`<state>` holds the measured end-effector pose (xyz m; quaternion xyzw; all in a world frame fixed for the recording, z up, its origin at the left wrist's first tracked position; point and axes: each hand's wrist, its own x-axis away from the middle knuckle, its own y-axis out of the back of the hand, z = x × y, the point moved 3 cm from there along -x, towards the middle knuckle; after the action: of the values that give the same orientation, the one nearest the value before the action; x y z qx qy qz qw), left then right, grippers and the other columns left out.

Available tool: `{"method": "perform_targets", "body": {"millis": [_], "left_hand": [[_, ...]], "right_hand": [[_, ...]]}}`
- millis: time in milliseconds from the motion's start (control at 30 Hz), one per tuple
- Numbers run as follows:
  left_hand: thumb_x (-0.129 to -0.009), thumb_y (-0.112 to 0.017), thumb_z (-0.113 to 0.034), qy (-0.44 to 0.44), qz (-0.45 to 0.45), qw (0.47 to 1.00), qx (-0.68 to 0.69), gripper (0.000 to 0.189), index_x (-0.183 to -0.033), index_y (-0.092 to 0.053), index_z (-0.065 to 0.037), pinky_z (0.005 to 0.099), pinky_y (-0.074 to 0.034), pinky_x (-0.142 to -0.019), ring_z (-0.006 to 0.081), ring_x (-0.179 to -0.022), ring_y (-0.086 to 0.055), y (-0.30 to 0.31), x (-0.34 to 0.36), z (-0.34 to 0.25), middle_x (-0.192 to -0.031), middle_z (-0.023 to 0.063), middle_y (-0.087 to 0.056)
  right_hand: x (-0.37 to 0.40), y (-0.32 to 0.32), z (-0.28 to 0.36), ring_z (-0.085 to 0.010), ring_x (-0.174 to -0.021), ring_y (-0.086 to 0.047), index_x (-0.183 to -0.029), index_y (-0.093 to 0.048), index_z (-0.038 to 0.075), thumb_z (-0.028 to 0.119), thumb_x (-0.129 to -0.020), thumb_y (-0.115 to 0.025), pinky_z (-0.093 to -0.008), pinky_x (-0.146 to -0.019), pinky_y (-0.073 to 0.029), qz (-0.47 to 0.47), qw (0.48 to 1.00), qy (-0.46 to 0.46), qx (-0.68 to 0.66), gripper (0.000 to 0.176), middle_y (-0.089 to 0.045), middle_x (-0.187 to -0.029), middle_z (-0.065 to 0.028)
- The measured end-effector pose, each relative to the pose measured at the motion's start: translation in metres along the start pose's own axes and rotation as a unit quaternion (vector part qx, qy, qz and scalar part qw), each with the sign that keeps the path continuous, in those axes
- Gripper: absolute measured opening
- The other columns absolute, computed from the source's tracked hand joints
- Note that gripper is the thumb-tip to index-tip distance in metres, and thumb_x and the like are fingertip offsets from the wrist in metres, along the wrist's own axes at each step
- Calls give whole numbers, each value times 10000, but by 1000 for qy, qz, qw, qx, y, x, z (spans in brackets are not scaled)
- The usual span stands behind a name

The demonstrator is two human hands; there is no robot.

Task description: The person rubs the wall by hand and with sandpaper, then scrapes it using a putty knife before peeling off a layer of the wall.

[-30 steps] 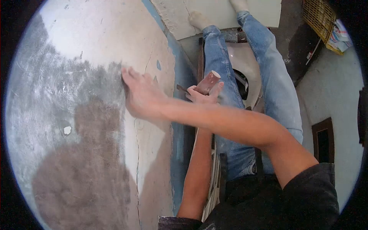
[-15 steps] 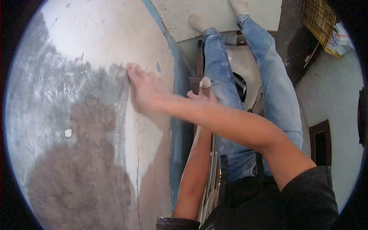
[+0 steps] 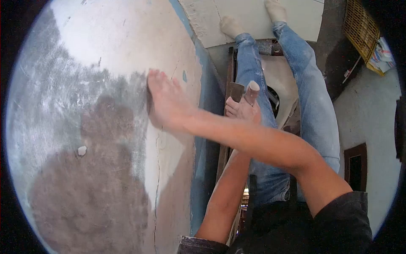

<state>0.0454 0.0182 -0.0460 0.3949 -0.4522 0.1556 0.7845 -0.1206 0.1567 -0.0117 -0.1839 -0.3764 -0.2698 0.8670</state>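
Note:
My right hand [image 3: 171, 101] lies flat against the wall [image 3: 169, 165], fingers stretched out and slightly blurred. It rests where a dark grey rubbed patch [image 3: 55, 93] meets pale filler [image 3: 122, 42]; whether anything is under the palm is hidden. Lower and to the right, my left hand [image 3: 243, 111] is closed around what looks like a putty knife [image 3: 235, 91] with a flat dark blade. A cylindrical handle [image 3: 252, 93] with a pale rounded end also sticks up from that grip. My right forearm crosses over the left one and covers part of it.
A long crack [image 3: 157, 190] runs down the wall beside a blue painted strip [image 3: 205, 127]. My socked feet are on a white board [image 3: 253, 21]. A yellow plastic crate [image 3: 359, 31] stands at the upper right, and a dark-framed opening [image 3: 355, 167] is at the right.
The view has shifted, so most things sit further right. My left hand has turned and moved right with the putty knife. My right hand stays on the wall at the patch's edge.

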Motion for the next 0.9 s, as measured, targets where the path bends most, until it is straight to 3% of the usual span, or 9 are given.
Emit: {"method": "perform_targets", "body": {"millis": [100, 267, 367, 500, 600, 700, 767, 900], "left_hand": [[-837, -649, -355, -90, -134, 987, 23, 335, -963, -678, -45, 514, -408, -951, 387, -1150, -451, -6, -2, -2, -1229, 183, -430], [-847, -630, -333, -80, -46, 995, 39, 306, -1007, -689, -79, 502, -376, -973, 382, -1147, -431, -1, -15, -14, -1223, 179, -423], [-842, -631, -323, -90, -30, 995, 35, 299, -1031, -687, -98, 495, -366, -977, 382, -1144, -429, -15, -17, -17, -1222, 175, -422], [-846, -622, -317, -88, 19, 995, 52, 316, -1085, -678, -119, 488, -363, -979, 373, -1138, -431, -21, -19, -16, -1209, 167, -424], [-913, -570, -329, -65, 96, 992, 47, 432, -1272, -607, -90, 501, -316, -1041, 392, -1207, -387, -19, -23, -19, -1293, 178, -381], [-852, -619, -306, -89, 8, 994, 59, 326, -1117, -663, -121, 482, -366, -964, 365, -1126, -437, -22, -19, -17, -1193, 162, -430], [-854, -619, -307, -89, 5, 993, 77, 316, -1108, -661, -125, 484, -375, -957, 364, -1118, -447, -20, -20, -19, -1188, 153, -439], [-869, -609, -304, -80, 13, 995, 60, 309, -1101, -654, -105, 492, -388, -944, 365, -1100, -463, -21, -18, -18, -1177, 140, -450]], "right_hand": [[19, 2, 4, -379, -1484, -201, -1505, -128, -110, 82, -894, -430, -579, -1190, -138, 19, 999, 34, 36, 708, -207, -1574, -281], [-25, -13, -32, -389, -1476, -227, -1511, -112, -96, 65, -867, -475, -599, -1176, -162, -46, 998, 0, 45, 757, -196, -1578, -277], [-9, 0, -16, -394, -1475, -224, -1509, -108, -101, 62, -868, -473, -595, -1178, -164, 24, 999, 17, -24, 756, -188, -1581, -278], [6, -4, -17, -376, -1479, -214, -1497, -136, -130, 40, -913, -361, -543, -1197, -165, -13, 996, 62, -56, 648, -200, -1566, -308], [-24, -13, -32, -387, -1471, -232, -1487, -146, -144, 37, -914, -357, -544, -1194, -180, -70, 996, 47, -34, 637, -231, -1543, -332], [-14, -6, -16, -392, -1465, -249, -1477, -151, -162, 45, -914, -371, -540, -1195, -177, -62, 995, 73, -21, 639, -260, -1525, -347], [18, 0, -4, -399, -1460, -257, -1469, -152, -177, 53, -910, -385, -533, -1198, -170, -18, 991, 130, -7, 647, -271, -1515, -356], [9, -9, -16, -408, -1454, -267, -1453, -171, -195, 46, -900, -395, -519, -1198, -175, -78, 984, 157, 39, 644, -294, -1495, -371]]}}
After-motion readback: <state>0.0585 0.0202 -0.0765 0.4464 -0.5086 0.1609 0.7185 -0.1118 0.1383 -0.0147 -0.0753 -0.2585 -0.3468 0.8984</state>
